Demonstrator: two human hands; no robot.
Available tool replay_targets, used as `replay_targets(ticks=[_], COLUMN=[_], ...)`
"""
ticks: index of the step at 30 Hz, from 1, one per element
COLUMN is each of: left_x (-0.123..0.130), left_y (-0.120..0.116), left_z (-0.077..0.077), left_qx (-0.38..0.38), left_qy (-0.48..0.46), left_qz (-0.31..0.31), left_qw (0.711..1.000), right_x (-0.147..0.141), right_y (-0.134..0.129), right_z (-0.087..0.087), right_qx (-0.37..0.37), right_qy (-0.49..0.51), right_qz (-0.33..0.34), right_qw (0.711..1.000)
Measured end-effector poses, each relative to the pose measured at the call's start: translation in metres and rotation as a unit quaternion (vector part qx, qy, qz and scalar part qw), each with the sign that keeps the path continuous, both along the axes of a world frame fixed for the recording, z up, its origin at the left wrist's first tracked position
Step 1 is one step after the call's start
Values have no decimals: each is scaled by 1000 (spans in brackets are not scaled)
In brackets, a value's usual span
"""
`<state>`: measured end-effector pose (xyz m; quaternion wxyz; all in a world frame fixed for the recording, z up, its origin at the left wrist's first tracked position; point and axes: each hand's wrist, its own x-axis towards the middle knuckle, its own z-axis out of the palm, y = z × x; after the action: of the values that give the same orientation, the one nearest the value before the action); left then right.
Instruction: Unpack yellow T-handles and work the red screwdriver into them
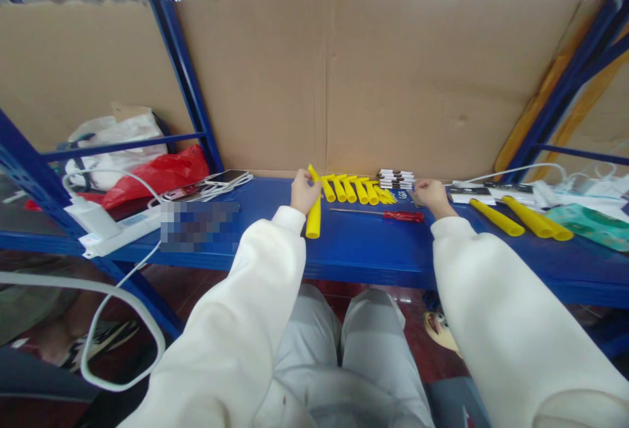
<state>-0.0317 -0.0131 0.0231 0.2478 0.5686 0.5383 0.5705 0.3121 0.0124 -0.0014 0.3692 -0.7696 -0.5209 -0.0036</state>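
Head view showed the left hand (304,192) with its grip closed around an upper part of a yellow cone (313,219), at 9 o'clock from the red screwdriver (403,216) on the blue table (363,254). Between 2 and 3 o'clock, the right hand (433,195) had its fingers curled near the small packs (396,179) at 1 o'clock; whether its grip held anything could not be told. A row of cones (361,192) lay towards 10 to 11 o'clock, and loose cones (496,217) at 3 o'clock. Handling that single cone seemed the step in hand; the next move probably called for steadying it while the right hand closed on something small. White writing (403,194) marked the table beside the packs, too small to read; their dark-banded labels showed no legible brand.
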Motion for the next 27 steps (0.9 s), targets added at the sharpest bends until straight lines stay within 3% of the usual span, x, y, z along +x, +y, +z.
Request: replay_targets(ticks=[4, 8, 13, 20, 27], left_x=[32, 75, 129, 167, 159], left_y=[-1, -2, -5, -8, -3], left_z=[10, 17, 14, 12, 11], left_qx=[-72, -142, -199, -254, -242], left_qy=[-153, -197, -208, -243, -230], left_qz=[-104, -206, -307, -316, -321], left_qw=[980, 948, 907, 881, 886], right_x=[-14, -17, -15, -19, -17], right_y=[-13, -19, -25, -26, -21], right_z=[8, 9, 11, 17, 14], right_qx=[-15, -6, 44, 211, 200], right_qy=[6, 18, 64, 130, 114], right_qz=[-17, -24, -76, -108, -83], right_qw=[1000, 1000, 994, 963, 970])
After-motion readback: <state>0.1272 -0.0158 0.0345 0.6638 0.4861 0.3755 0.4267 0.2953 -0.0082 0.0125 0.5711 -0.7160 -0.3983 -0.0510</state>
